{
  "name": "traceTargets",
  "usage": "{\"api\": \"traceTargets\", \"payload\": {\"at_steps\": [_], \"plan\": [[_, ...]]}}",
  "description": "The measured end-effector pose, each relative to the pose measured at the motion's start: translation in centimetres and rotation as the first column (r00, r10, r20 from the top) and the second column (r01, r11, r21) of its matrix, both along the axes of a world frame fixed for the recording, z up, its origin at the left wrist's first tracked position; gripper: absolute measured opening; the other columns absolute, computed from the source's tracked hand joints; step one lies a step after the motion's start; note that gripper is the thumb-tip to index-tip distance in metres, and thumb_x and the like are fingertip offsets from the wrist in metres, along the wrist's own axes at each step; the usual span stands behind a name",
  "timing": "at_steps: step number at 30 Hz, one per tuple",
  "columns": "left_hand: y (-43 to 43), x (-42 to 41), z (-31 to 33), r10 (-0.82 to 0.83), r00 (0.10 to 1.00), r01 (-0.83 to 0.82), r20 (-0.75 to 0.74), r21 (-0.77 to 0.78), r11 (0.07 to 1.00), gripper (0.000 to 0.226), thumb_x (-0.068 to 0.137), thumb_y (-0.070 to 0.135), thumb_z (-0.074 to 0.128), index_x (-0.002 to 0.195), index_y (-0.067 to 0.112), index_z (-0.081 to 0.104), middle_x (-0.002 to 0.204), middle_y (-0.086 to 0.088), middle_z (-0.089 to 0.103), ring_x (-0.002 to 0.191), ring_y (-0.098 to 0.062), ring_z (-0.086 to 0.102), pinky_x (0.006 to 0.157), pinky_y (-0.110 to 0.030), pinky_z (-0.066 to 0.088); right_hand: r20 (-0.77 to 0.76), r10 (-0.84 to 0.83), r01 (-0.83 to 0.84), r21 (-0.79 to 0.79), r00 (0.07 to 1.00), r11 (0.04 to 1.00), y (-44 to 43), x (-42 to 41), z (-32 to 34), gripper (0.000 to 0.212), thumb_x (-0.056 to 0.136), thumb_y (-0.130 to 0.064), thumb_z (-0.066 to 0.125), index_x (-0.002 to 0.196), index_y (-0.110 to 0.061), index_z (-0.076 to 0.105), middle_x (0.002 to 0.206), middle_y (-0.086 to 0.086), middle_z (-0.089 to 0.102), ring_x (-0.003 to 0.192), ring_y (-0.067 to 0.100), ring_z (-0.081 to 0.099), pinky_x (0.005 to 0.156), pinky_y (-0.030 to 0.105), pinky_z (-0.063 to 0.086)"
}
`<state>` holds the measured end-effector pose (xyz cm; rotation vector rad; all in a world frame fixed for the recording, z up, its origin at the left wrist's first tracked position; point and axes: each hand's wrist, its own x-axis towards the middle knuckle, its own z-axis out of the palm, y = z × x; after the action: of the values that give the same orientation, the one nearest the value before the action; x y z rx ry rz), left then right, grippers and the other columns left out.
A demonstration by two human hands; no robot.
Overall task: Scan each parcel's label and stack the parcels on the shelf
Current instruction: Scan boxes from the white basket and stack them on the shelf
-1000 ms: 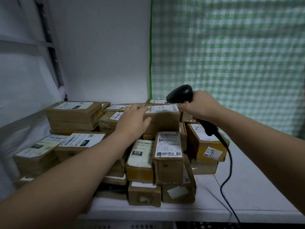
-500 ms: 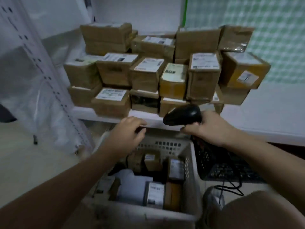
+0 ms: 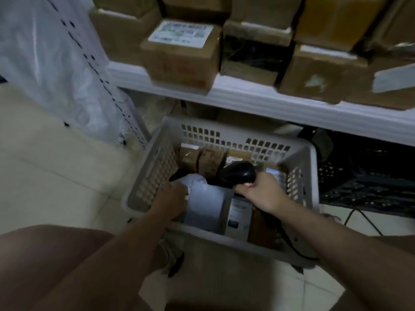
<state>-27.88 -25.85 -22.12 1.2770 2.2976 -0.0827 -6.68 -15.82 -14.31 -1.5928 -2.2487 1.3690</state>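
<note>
Under the shelf [image 3: 269, 102]: basket [image 3: 224, 130] of parcels [image 3: 208, 160].
Left hand [image 3: 173, 198] grips white parcel [image 3: 206, 205] for scanning; right hand [image 3: 262, 194] holds scanner [image 3: 240, 173].

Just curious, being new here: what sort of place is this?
Probably a parcel depot or stockroom: labelled cardboard parcels on a white shelf, a basket holding more, and a handheld scanner.

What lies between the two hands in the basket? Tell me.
In the head view, a white soft parcel lies between the left hand and the right hand.
</note>
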Motion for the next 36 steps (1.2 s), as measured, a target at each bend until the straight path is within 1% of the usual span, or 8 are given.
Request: {"api": "traceTargets", "payload": {"at_steps": [4,9,15,18,25,29,33,36], "plan": [[1.1,-2.5,-4.9,0.102,0.994,-0.097,0.026,-0.145,0.985,0.064,0.092,0.044,0.053,0.143,0.01,0.034,0.146,-0.018,0.034,0.133,-0.035,0.035,0.109,-0.042,0.033,0.086,0.056,-0.05,-0.063,0.995,0.997,0.9,-3.3,-3.5,0.029,0.084,-0.023,0.067,0.059,-0.015,0.055,0.052,0.001,0.051,0.054,0.012,0.052,0.048,0.025,0.033],[2.1,-5.3,-9.8,0.169,0.983,-0.146,0.075,-0.248,0.958,0.093,0.092,0.055,0.05,0.152,0.009,-0.004,0.156,-0.026,0.001,0.143,-0.043,0.012,0.114,-0.05,0.021,0.199,0.123,-0.108,-0.082,0.972,0.991,1.9,-5.6,-6.6,0.024,0.085,-0.027,0.068,0.082,-0.003,0.068,0.075,0.017,0.067,0.071,0.025,0.066,0.057,0.028,0.046],[3.4,-5.7,-11.5,0.121,0.992,-0.113,0.027,-0.217,0.97,0.096,0.085,0.046,0.065,0.152,0.021,0.002,0.152,-0.022,0.012,0.135,-0.04,0.028,0.107,-0.048,0.035,0.219,0.121,-0.105,-0.081,0.968,0.991,2.6,-6.0,-8.8,0.029,0.087,-0.029,0.068,0.097,-0.002,0.067,0.084,0.018,0.068,0.076,0.026,0.066,0.068,0.039,0.054],[3.9,-5.0,-10.7,0.054,0.998,-0.056,-0.017,-0.125,0.991,0.093,0.083,0.05,0.064,0.151,0.02,0.009,0.149,-0.021,0.019,0.13,-0.039,0.034,0.102,-0.046,0.039,0.211,0.089,-0.072,-0.085,0.973,0.994,2.3,-5.9,-8.8,0.022,0.086,-0.027,0.068,0.097,-0.008,0.066,0.083,0.012,0.068,0.07,0.019,0.065,0.067,0.038,0.055],[5.6,-1.8,-4.0,0.149,0.974,-0.19,0.171,0.259,0.947,0.095,0.072,0.052,0.071,0.145,0.019,0.019,0.135,-0.015,0.031,0.122,-0.034,0.04,0.097,-0.047,0.042,0.176,-0.049,0.049,0.006,0.983,0.999,2.5,-4.8,-5.2,0.017,0.083,-0.033,0.069,0.079,-0.017,0.065,0.07,0.003,0.064,0.063,0.012,0.058,0.056,0.028,0.047],[6.4,0.6,2.0,0.169,0.893,-0.365,0.417,0.453,0.813,0.089,0.068,0.051,0.077,0.136,0.015,0.032,0.126,-0.012,0.042,0.109,-0.028,0.052,0.089,-0.043,0.051,-0.086,-0.214,0.219,0.051,0.973,0.974,2.2,-3.2,-0.7,0.013,0.083,-0.027,0.073,0.086,-0.018,0.064,0.082,0.001,0.067,0.083,0.018,0.064,0.073,0.031,0.051],[5.1,3.3,7.7,0.113,0.805,-0.474,0.582,0.518,0.712,0.076,0.073,0.04,0.079,0.131,0.018,0.035,0.118,-0.004,0.047,0.087,-0.011,0.06,0.055,-0.014,0.048,-0.279,-0.125,0.135,0.016,0.952,0.991,0.9,-0.9,4.7,0.029,0.078,-0.025,0.08,0.103,-0.019,0.065,0.092,-0.009,0.068,0.09,0.005,0.063,0.073,0.017,0.046],[4.5,5.3,10.8,0.11,0.692,-0.617,0.713,0.506,0.603,0.065,0.077,0.031,0.078,0.125,0.012,0.039,0.108,-0.005,0.056,0.076,-0.004,0.06,0.05,-0.006,0.043,-0.422,-0.039,0.044,0.003,0.906,0.999,-0.1,1.0,7.7,0.037,0.072,-0.015,0.085,0.104,-0.02,0.067,0.093,-0.014,0.071,0.089,-0.008,0.065,0.077,0.01,0.045]]}}
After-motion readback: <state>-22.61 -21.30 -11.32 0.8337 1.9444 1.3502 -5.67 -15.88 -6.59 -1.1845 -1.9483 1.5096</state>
